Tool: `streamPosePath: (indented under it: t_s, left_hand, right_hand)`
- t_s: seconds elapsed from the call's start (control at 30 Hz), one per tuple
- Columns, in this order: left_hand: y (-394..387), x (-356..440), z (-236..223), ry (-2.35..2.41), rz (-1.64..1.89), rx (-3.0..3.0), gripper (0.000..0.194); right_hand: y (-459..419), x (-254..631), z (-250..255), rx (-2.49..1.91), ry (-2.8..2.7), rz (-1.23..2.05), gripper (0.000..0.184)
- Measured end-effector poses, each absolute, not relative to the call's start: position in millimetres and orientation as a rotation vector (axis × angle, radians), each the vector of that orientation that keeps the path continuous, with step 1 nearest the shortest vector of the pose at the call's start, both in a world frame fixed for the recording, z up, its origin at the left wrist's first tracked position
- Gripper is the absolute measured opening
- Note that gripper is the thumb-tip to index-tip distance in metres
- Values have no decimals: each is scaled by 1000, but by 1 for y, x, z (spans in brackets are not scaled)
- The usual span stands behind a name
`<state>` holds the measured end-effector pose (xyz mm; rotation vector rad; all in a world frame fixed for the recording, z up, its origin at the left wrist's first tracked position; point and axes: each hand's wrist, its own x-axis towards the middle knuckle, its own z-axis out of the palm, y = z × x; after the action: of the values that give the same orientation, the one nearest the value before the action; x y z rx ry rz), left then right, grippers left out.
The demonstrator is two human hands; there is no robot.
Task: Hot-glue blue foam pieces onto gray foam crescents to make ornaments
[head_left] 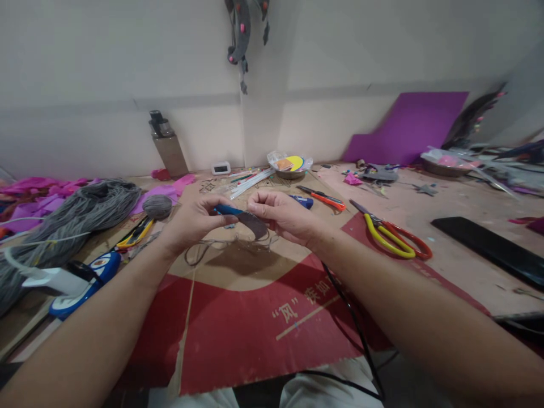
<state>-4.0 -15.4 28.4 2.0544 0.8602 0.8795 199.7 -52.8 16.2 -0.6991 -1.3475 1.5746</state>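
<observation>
In front of me, above the cardboard, my left hand pinches the blue end of a curved, crescent-like piece. Its blue part shows at the left, and the rest is dark grey, as if wrapped in yarn. My right hand is closed at the piece's right side, thumb against fingers; a strand in that pinch is too fine to make out. Loose grey yarn dangles in loops beneath both hands. A ball of grey yarn lies left of my left hand.
Red-and-brown cardboard covers the table's middle. Rightward lie scissors, an orange cutter and a black phone-like slab. Grey yarn hanks and a blue power strip occupy the left. A black cable crosses the front edge.
</observation>
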Motion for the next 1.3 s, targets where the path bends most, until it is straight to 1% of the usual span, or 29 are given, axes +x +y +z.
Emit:
streamPosePath:
  t_s: [0.2, 0.57, 0.77, 0.87, 0.93, 1.03, 1.1, 1.13, 1.23, 1.3]
  left_hand:
    - [-16, -2, 28, 856, 963, 2068, 17]
    - [-22, 1, 27, 764, 1105, 2114, 19]
    - [-23, 1, 26, 616, 1089, 2142, 11]
    - [-19, 3, 24, 589, 1144, 2206, 7]
    - [-18, 6, 22, 677, 1227, 2203, 17]
    - [-21, 12, 19, 880, 1310, 2097, 41]
    - [-25, 16, 18, 937, 1330, 1977, 46]
    - [-27, 17, 17, 941, 1321, 1913, 44]
    - [-33, 21, 16, 918, 1201, 1757, 29]
    - [-36, 23, 15, 880, 1130, 1707, 27]
  right_hand:
    - [-52, 200, 16, -721, -1358, 1570, 33]
    - [-46, 202, 12, -867, -1473, 1480, 29]
    - [-51, 203, 18, -961, -1663, 1501, 35]
    - [-51, 202, 16, -922, -1655, 1485, 26]
    - [-50, 200, 13, -894, -1566, 1511, 23]
    - [-46, 197, 6, -876, -1403, 1556, 25]
    - [-42, 196, 2, -860, -1315, 1562, 27]
    - [-41, 196, 0, -845, -1270, 1552, 28]
    - [-36, 196, -4, -794, -1146, 1510, 30]
    - [-34, 196, -6, -774, -1094, 1481, 32]
